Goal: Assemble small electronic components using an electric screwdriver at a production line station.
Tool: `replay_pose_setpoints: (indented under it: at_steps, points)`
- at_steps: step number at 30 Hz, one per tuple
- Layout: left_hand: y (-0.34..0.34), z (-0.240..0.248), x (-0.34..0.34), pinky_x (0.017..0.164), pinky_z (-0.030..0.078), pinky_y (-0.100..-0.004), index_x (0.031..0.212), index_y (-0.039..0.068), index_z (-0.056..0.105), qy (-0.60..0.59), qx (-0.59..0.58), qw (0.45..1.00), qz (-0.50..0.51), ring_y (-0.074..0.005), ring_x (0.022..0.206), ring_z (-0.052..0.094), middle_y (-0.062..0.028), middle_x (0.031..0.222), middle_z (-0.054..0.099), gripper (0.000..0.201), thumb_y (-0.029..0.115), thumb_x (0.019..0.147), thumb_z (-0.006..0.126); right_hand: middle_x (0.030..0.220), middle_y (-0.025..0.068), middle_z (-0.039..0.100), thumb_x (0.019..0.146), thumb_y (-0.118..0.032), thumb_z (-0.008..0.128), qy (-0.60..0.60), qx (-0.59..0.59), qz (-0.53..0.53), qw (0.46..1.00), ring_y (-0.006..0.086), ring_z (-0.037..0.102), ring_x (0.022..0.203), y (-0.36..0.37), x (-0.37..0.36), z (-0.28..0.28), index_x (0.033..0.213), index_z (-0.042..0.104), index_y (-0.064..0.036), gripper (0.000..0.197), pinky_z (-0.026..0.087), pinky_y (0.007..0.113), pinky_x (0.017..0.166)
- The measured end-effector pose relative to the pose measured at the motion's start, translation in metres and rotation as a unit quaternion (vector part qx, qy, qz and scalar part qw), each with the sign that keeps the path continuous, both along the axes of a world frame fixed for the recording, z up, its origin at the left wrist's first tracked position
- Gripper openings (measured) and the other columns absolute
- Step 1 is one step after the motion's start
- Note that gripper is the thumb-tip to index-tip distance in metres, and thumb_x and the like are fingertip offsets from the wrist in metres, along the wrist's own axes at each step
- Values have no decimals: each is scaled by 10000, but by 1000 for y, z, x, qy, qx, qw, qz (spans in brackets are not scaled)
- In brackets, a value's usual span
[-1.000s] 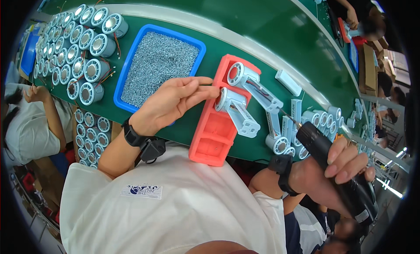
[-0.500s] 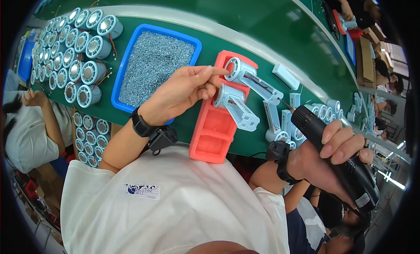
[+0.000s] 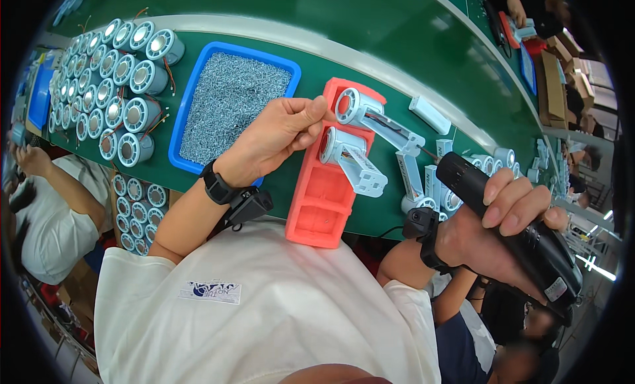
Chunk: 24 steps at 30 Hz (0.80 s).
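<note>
My right hand (image 3: 486, 242) is wrapped round a black electric screwdriver (image 3: 461, 177). Its thin bit reaches the free end of the arm on a light-blue fan-like housing (image 3: 387, 128). That housing lies tilted in the far end of a red moulded holder (image 3: 296, 215). A second housing of the same kind (image 3: 359, 171) sits just nearer in the holder. My left hand (image 3: 281, 136) is closed beside the two round ends, thumb against the curled fingers. Whatever it may pinch is too small or hidden to make out.
A blue tray (image 3: 175, 136) full of small screws stands left of the holder. Rows of round motor housings (image 3: 135, 113) fill the table's left. More light-blue parts (image 3: 430, 116) lie on the right. A co-worker's hand (image 3: 33, 160) shows at far left.
My left hand has drawn back slightly from the far housing, its extended finger now curled in. The screwdriver has shifted only slightly, its bit still at the arm's end.
</note>
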<state>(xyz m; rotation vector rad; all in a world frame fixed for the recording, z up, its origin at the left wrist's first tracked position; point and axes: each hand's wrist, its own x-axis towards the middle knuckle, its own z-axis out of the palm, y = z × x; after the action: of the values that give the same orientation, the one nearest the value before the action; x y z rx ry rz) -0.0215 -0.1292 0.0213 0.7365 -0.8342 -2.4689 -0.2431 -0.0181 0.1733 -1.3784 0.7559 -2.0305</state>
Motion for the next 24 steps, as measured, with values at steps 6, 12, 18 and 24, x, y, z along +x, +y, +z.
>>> replay_pose_setpoints:
  at_steps: [6,12,18,24]
  points:
    - [-8,18,-42,659,510,-202,952,2,632,-90,-90,984,123,-73,699,605,-39,800,643,236,230,980,578,664,53,525,877,-631,534,102,-43,148,983,180,521,525,-15,-19,-6,984,472,-89,556,420,374,599]
    - [-10,-9,-45,692,527,-213,961,-9,647,-23,-11,996,89,-90,724,618,-59,867,648,191,180,954,618,662,39,533,901,-593,525,41,-42,50,997,173,525,518,-12,3,-11,978,472,-100,502,427,359,616]
    - [6,-4,-46,686,536,-214,953,-12,650,16,35,993,107,-91,738,629,-57,849,648,170,157,945,627,671,18,518,904,-606,510,18,-27,-29,999,151,509,515,7,0,-1,1021,493,-85,534,416,321,606]
    - [17,-1,-44,701,557,-214,981,-43,652,22,54,993,104,-119,770,664,-107,887,668,190,140,927,648,663,7,492,913,-606,491,-109,-80,7,991,123,488,511,13,-7,-5,1037,505,-67,553,403,303,585]
